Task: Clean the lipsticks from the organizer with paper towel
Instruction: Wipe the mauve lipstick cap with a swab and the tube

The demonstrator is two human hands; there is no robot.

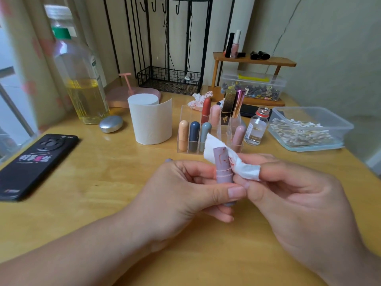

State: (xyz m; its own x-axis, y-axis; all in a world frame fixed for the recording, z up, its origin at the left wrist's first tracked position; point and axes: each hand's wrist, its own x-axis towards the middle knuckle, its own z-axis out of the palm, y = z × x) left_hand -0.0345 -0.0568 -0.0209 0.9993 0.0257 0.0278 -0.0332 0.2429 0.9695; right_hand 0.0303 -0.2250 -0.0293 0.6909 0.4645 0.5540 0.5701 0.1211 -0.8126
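The mauve lipstick (222,166) is held upright above the counter (103,193), its long axis near vertical. Its lower half is gripped by the left hand (185,195). A stained paper towel (241,168), pinched in the right hand (299,195), is pressed against its right side. The organizer (189,114) is set just beyond, on the far side.
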